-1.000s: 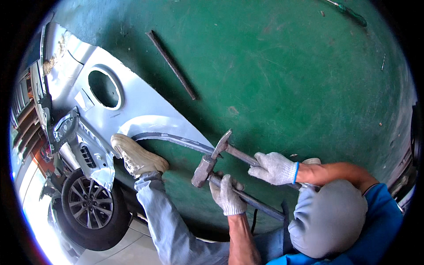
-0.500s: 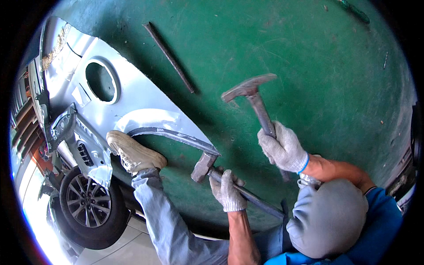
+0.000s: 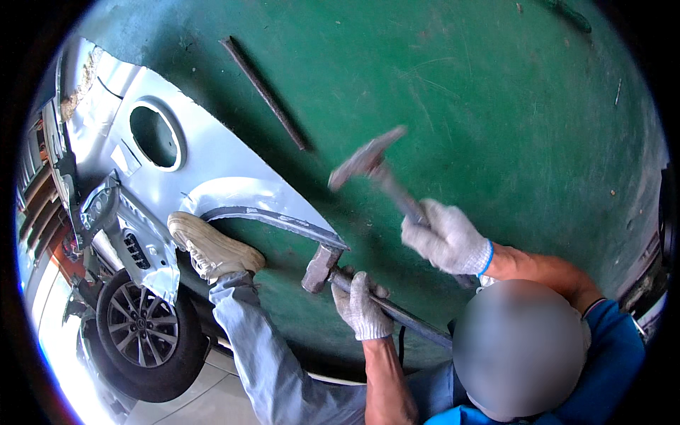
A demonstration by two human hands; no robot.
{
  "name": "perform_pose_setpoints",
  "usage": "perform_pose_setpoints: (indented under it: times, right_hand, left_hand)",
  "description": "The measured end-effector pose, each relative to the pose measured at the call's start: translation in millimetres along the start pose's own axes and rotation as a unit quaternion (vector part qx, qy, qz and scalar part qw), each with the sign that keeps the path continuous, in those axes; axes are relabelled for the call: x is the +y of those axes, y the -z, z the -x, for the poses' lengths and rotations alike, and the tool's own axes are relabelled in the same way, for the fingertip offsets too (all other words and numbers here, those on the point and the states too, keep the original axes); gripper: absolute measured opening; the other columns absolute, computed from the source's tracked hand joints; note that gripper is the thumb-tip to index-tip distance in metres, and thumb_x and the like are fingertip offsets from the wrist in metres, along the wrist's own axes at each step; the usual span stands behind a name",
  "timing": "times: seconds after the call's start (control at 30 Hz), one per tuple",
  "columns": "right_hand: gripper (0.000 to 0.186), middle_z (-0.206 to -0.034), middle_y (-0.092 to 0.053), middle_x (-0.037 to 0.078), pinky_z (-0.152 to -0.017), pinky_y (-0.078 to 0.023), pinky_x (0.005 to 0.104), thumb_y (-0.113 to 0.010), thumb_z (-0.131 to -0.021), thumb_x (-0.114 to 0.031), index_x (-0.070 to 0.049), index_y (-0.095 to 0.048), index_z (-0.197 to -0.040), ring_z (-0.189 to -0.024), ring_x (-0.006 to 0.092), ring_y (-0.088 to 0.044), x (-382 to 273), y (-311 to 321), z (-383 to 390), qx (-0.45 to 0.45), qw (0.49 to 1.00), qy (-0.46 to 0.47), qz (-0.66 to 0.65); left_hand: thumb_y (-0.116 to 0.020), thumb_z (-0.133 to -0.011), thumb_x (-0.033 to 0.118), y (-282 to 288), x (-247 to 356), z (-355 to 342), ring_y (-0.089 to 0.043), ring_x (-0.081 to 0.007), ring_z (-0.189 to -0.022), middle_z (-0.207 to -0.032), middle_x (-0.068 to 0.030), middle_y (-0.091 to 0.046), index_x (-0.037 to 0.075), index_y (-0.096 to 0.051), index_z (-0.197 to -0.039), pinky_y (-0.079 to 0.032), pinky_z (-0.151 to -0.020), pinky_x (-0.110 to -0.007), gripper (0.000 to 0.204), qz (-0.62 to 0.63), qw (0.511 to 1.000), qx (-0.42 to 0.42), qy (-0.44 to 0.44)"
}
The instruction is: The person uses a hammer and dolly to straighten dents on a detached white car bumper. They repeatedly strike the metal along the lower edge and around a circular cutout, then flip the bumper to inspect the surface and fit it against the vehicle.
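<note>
My right hand (image 3: 448, 237), in a whitish knit glove, is closed round the handle of a long-headed hammer (image 3: 367, 157). That hammer is raised, smeared by motion, and apart from the silver car body panel (image 3: 234, 156). My left hand (image 3: 363, 308), gloved too, grips the dark handle of a sledgehammer (image 3: 397, 313) just behind its blocky head. The sledgehammer's head (image 3: 321, 268) is at the pointed end of the panel's curved wheel-arch edge (image 3: 276, 218); whether they touch I cannot tell. My beige shoe (image 3: 212, 244) is at the inner side of that curve.
A dark metal bar (image 3: 265, 92) lies on the green floor (image 3: 496, 106) beyond the panel. At the left are a crumpled silver bracket part (image 3: 138, 237), a car wheel (image 3: 142, 319) and a light car body (image 3: 184, 389). A blurred grey rounded shape (image 3: 520, 347) fills the lower right.
My right hand has moved slightly left and down, and its hammer has swung leftward, the head now lower. My left hand and the sledgehammer have barely shifted. The panel remains in place.
</note>
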State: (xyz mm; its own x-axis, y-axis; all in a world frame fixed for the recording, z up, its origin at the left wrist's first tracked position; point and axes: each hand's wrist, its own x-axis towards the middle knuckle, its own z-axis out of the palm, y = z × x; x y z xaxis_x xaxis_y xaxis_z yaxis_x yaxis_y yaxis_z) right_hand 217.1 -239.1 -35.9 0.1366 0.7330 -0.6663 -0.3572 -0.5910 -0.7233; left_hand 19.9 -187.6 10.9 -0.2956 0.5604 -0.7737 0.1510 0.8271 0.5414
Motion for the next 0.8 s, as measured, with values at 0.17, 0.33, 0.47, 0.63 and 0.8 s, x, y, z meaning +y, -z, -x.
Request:
perform_pose_setpoints:
  times: [0.17,0.33,0.47,0.63,0.8]
  right_hand:
    - [0.047,-0.073,-0.063,0.025,-0.063,-0.049,0.0540,-0.059,-0.098,-0.048,-0.001,-0.056,-0.094,-0.072,0.0475,-0.065,44.9,-27.0,3.1,-0.144,0.961,0.055,0.228]
    - [0.044,-0.074,-0.063,0.024,-0.064,-0.049,0.0506,-0.065,-0.097,-0.043,0.000,-0.057,-0.094,-0.073,0.0455,-0.066,10.4,-11.5,-2.6,-0.104,0.989,0.041,0.092]
    - [0.039,-0.074,-0.064,0.021,-0.063,-0.050,0.0486,-0.065,-0.097,-0.040,-0.001,-0.060,-0.097,-0.072,0.0386,-0.069,6.1,-9.9,5.8,-0.003,1.000,0.018,0.007]
    - [0.049,-0.071,-0.062,0.024,-0.061,-0.049,0.0523,-0.064,-0.096,-0.050,-0.002,-0.055,-0.093,-0.070,0.0454,-0.066,55.1,-22.3,18.1,-0.141,0.973,0.034,0.178]
    - [0.043,-0.071,-0.063,0.020,-0.062,-0.050,0.0463,-0.068,-0.096,-0.045,-0.002,-0.060,-0.094,-0.070,0.0388,-0.067,18.8,-1.5,5.6,-0.012,0.998,-0.027,-0.060]
  left_hand:
    - [-0.065,-0.091,0.008,-5.5,-0.3,-3.3,-0.050,-0.0129,-0.056,-0.076,-0.0023,-0.052,0.007,-0.051,-0.118,-0.045,-0.049,-0.026,0.031,-0.008,1.000,-0.005,-0.010]
    - [-0.066,-0.090,0.006,-1.3,0.8,-2.9,-0.050,-0.0140,-0.053,-0.076,-0.0029,-0.052,0.007,-0.050,-0.118,-0.048,-0.049,-0.028,0.032,-0.003,1.000,0.014,0.000]
    - [-0.065,-0.090,0.006,1.2,-4.1,-0.6,-0.051,-0.0142,-0.053,-0.076,-0.0034,-0.052,0.007,-0.051,-0.118,-0.048,-0.049,-0.028,0.032,0.001,1.000,0.007,-0.007]
    - [-0.065,-0.090,0.007,3.7,-10.4,5.2,-0.052,-0.0147,-0.053,-0.074,-0.0040,-0.053,0.008,-0.050,-0.117,-0.048,-0.049,-0.028,0.031,-0.016,1.000,0.011,0.014]
    - [-0.065,-0.090,0.006,-1.9,-5.2,6.6,-0.051,-0.0149,-0.053,-0.075,-0.0043,-0.053,0.007,-0.049,-0.118,-0.048,-0.048,-0.029,0.033,-0.014,1.000,-0.002,-0.007]
